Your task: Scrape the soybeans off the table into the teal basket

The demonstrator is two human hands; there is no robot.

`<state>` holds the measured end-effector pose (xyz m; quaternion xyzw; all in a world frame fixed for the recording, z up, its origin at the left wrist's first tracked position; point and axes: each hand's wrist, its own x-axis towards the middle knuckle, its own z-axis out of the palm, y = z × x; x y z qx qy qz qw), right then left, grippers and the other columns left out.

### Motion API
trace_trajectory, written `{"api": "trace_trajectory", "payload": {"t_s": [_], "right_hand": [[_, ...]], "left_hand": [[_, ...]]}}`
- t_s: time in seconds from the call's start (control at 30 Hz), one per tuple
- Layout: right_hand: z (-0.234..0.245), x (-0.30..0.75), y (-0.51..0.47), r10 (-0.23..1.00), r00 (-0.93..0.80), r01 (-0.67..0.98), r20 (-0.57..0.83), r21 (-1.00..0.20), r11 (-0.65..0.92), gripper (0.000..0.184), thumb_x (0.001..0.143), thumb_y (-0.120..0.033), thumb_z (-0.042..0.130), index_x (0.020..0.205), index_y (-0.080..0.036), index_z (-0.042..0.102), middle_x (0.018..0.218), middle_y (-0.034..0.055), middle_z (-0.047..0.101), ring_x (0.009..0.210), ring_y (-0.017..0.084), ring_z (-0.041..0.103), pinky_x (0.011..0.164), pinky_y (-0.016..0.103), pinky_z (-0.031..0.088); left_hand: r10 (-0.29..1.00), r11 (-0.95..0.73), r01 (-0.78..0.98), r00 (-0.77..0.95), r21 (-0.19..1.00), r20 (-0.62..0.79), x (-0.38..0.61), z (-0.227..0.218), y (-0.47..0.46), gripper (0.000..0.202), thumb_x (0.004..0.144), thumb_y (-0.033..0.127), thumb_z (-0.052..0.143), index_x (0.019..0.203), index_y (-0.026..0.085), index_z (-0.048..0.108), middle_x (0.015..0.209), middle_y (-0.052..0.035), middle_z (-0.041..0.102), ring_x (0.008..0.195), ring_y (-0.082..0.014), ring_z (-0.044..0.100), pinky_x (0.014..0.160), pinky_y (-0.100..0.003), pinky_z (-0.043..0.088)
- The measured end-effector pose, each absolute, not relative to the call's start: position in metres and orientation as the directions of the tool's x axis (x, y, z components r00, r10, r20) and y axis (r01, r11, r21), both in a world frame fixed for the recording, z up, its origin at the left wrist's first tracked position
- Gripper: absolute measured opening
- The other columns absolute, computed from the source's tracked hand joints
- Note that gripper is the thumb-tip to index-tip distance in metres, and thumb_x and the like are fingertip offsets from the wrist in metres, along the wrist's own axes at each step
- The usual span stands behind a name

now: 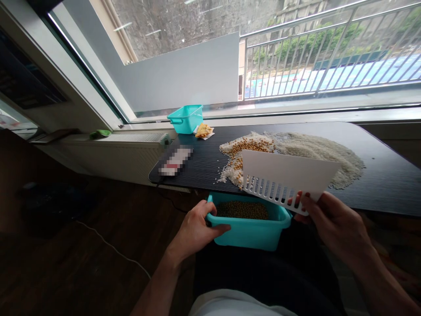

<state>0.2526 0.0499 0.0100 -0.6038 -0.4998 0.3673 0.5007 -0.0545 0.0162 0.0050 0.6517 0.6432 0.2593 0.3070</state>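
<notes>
My left hand [196, 228] grips the left rim of a teal plastic bin [250, 235] held below the front edge of the black table [388, 175]. The bin holds brownish-yellow beans [242, 210]. My right hand [330, 221] pinches a white slotted scraper [286, 177] by its lower right corner, held upright over the table edge just above the bin. Behind the scraper lies a spread pile of white rice [315, 151] mixed with yellow beans [248, 147] on its left side.
A second teal bin [186, 118] stands at the table's far left corner, with a yellow crumpled wrapper [204, 130] beside it. A blurred flat object [176, 161] lies near the left edge. A radiator [131, 138], windowsill and railing lie beyond. A white cable [112, 248] crosses the wooden floor.
</notes>
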Motion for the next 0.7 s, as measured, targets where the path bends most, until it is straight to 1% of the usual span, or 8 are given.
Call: {"api": "trace_trajectory", "payload": {"t_s": [0.1,0.17,0.27,0.37,0.43,0.53,0.63,0.7], "right_hand": [[0.010,0.250,0.051,0.960,0.272,0.228,0.065,-0.974,0.002,0.038,0.067,-0.063,0.085,0.079,-0.028,0.080,0.077,0.0024,0.084,0.053,0.023,0.074,0.051,0.035,0.066],[0.008,0.254,0.052,0.953,0.295,0.259,0.071,-0.966,-0.008,0.037,0.069,-0.063,0.085,0.079,-0.028,0.079,0.075,0.0026,0.083,0.054,0.023,0.074,0.052,0.034,0.066],[0.004,0.266,0.053,0.940,0.332,0.289,0.081,-0.957,-0.020,0.038,0.074,-0.063,0.083,0.084,-0.027,0.080,0.079,0.0040,0.084,0.058,0.022,0.077,0.057,0.032,0.066],[0.002,0.274,0.053,0.931,0.359,0.282,0.071,-0.959,-0.035,0.041,0.075,-0.065,0.083,0.091,-0.026,0.080,0.085,0.0055,0.085,0.061,0.023,0.079,0.060,0.032,0.067],[0.004,0.271,0.054,0.938,0.340,0.276,0.068,-0.961,-0.031,0.043,0.075,-0.066,0.084,0.092,-0.026,0.080,0.086,0.0055,0.085,0.062,0.023,0.079,0.062,0.033,0.068],[0.008,0.260,0.057,0.952,0.293,0.256,0.089,-0.967,0.012,0.044,0.074,-0.066,0.084,0.090,-0.026,0.078,0.086,0.0057,0.085,0.063,0.022,0.078,0.062,0.032,0.068],[0.009,0.254,0.061,0.955,0.281,0.248,0.097,-0.968,0.025,0.042,0.071,-0.067,0.085,0.083,-0.027,0.076,0.079,0.0041,0.084,0.061,0.022,0.076,0.058,0.033,0.066],[0.007,0.256,0.062,0.963,0.256,0.244,0.086,-0.970,0.022,0.040,0.073,-0.066,0.084,0.083,-0.027,0.077,0.079,0.0030,0.083,0.059,0.022,0.075,0.058,0.034,0.067]], "left_hand": [[0.998,0.016,0.676,0.037,0.737,-0.055,-0.055,0.004,0.016,0.033,0.076,0.033,0.088,0.076,0.022,0.057,0.080,0.0068,0.051,0.071,-0.0137,0.050,0.065,-0.027,0.035],[0.998,0.014,0.675,0.040,0.738,-0.056,-0.056,0.004,0.017,0.033,0.076,0.033,0.088,0.076,0.022,0.056,0.080,0.0065,0.050,0.071,-0.0138,0.050,0.066,-0.027,0.035],[0.997,0.011,0.675,0.046,0.738,-0.057,-0.056,0.003,0.016,0.034,0.077,0.032,0.087,0.076,0.022,0.056,0.080,0.0063,0.049,0.071,-0.0139,0.050,0.067,-0.028,0.035],[0.998,0.003,0.674,0.049,0.738,-0.049,-0.056,0.003,0.016,0.034,0.078,0.033,0.087,0.076,0.022,0.056,0.080,0.0064,0.048,0.071,-0.0139,0.050,0.066,-0.028,0.034],[0.997,0.005,0.674,0.049,0.739,-0.052,-0.055,0.004,0.016,0.034,0.078,0.033,0.088,0.076,0.022,0.056,0.080,0.0066,0.048,0.071,-0.0139,0.050,0.066,-0.028,0.034],[0.997,0.014,0.675,0.043,0.738,-0.059,-0.055,0.004,0.016,0.033,0.077,0.032,0.088,0.076,0.022,0.056,0.079,0.0067,0.049,0.071,-0.0138,0.050,0.066,-0.028,0.034],[0.998,0.011,0.674,0.041,0.739,-0.053,-0.055,0.004,0.016,0.033,0.077,0.032,0.088,0.076,0.022,0.056,0.080,0.0067,0.050,0.071,-0.0138,0.050,0.066,-0.027,0.035],[0.998,0.013,0.676,0.039,0.737,-0.054,-0.055,0.004,0.016,0.034,0.076,0.032,0.088,0.075,0.022,0.056,0.080,0.0067,0.050,0.072,-0.0138,0.050,0.066,-0.027,0.035]]}}
